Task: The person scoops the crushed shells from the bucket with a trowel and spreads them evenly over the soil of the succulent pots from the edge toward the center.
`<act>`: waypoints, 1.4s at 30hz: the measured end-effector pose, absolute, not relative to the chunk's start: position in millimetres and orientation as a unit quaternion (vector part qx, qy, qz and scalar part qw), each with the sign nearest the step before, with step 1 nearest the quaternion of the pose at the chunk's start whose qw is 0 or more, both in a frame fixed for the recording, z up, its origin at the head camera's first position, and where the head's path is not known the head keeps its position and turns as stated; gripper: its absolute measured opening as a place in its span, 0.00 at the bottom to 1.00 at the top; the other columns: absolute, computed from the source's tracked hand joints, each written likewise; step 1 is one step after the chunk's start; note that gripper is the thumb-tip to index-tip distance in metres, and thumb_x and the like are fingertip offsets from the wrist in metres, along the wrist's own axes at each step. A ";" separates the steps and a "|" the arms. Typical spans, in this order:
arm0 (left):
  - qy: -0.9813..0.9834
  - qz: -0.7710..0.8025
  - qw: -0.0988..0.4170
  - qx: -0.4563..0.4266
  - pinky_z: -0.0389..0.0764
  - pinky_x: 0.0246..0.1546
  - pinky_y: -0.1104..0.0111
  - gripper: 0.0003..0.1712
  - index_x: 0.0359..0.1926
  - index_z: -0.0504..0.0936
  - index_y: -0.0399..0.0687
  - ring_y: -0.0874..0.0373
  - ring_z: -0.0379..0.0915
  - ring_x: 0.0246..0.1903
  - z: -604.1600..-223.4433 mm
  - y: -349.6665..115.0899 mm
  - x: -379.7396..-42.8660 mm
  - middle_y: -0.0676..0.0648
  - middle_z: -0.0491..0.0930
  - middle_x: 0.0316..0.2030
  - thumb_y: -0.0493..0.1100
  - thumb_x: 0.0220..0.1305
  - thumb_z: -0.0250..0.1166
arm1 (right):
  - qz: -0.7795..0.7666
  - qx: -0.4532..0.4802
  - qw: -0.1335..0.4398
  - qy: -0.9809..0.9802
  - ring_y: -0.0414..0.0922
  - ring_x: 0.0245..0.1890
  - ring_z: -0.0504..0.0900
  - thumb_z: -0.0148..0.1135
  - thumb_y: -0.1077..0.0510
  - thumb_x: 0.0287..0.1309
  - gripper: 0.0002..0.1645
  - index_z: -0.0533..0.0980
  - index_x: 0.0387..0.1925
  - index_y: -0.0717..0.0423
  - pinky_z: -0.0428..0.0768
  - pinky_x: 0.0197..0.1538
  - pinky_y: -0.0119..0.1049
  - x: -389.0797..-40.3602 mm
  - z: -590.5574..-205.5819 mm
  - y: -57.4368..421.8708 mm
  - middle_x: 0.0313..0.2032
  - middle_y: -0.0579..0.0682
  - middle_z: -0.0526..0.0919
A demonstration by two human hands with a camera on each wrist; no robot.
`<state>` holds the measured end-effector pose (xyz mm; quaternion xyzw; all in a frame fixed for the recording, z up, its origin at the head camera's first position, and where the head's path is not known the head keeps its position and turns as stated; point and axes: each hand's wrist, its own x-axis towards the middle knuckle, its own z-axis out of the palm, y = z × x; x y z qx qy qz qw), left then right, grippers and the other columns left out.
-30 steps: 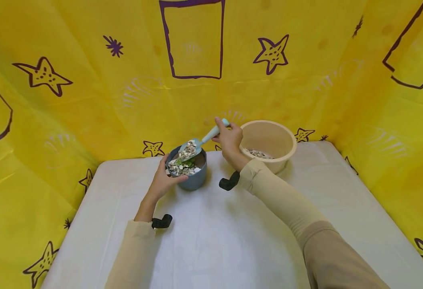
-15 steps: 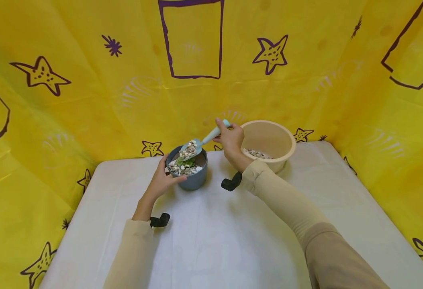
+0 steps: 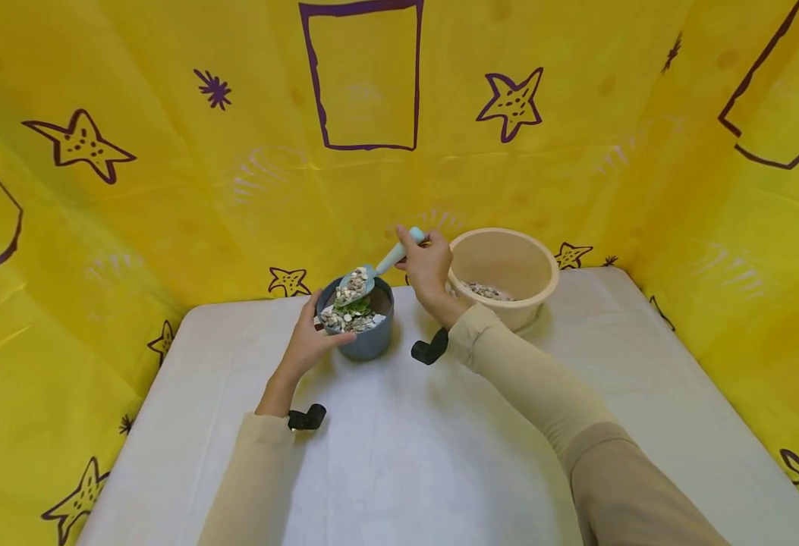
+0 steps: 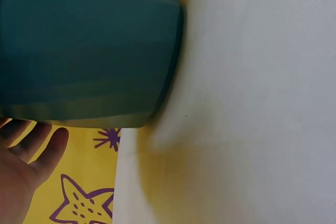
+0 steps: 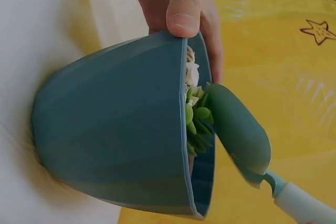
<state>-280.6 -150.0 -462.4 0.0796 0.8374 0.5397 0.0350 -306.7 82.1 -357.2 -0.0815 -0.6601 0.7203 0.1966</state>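
Observation:
A blue-grey flower pot [image 3: 368,348] stands on the table, with a green succulent [image 5: 197,121] and pale pebbles [image 3: 365,324] inside. My left hand [image 3: 306,341] holds the pot from its left side. In the right wrist view its thumb [image 5: 184,18] presses on the rim, and in the left wrist view several fingers [image 4: 52,153] lie along the pot's side. My right hand [image 3: 430,267] grips the pale handle of a small trowel [image 3: 391,258]. The trowel's blade, loaded with pebbles, is tilted down over the pot, close above the succulent.
A round beige tub [image 3: 542,294] with some pebbles [image 3: 486,291] at its bottom stands right of the pot, behind my right wrist. A white cloth covers the table [image 3: 399,455]. Yellow patterned sheeting [image 3: 372,197] rises behind and on both sides.
My right hand and the trowel have shifted slightly left and down over the pot. My left hand keeps its hold on the pot.

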 end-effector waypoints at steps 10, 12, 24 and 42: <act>0.840 0.537 0.023 0.071 0.60 0.70 0.48 0.69 0.78 0.40 0.50 0.45 0.44 0.75 -464.3 -144.6 -275.6 0.40 0.44 0.76 0.52 0.47 0.79 | 0.709 -0.057 0.212 -0.670 0.59 0.25 0.87 0.69 0.46 0.57 0.21 0.70 0.27 0.57 0.85 0.26 0.40 -302.7 -358.2 78.2 0.25 0.58 0.82; 0.841 0.536 0.021 0.071 0.60 0.70 0.48 0.69 0.78 0.40 0.50 0.45 0.44 0.75 -464.6 -144.5 -275.5 0.40 0.44 0.76 0.52 0.47 0.78 | 0.707 -0.054 0.210 -0.673 0.61 0.26 0.87 0.69 0.46 0.57 0.21 0.70 0.27 0.56 0.86 0.28 0.42 -302.2 -359.0 77.1 0.24 0.56 0.81; 0.847 0.526 0.028 0.072 0.61 0.70 0.48 0.69 0.78 0.39 0.52 0.45 0.45 0.75 -462.9 -144.3 -276.6 0.40 0.45 0.76 0.54 0.48 0.78 | 0.699 -0.032 0.239 -0.673 0.62 0.26 0.86 0.69 0.48 0.57 0.21 0.69 0.26 0.57 0.85 0.32 0.51 -297.2 -361.1 71.3 0.24 0.63 0.82; 0.835 0.546 0.008 0.068 0.60 0.70 0.46 0.69 0.78 0.41 0.50 0.45 0.46 0.74 -464.3 -139.8 -271.6 0.40 0.45 0.76 0.53 0.46 0.79 | 0.726 -0.086 0.216 -0.647 0.49 0.20 0.86 0.70 0.45 0.56 0.21 0.71 0.28 0.56 0.85 0.34 0.51 -303.0 -361.0 86.8 0.26 0.57 0.83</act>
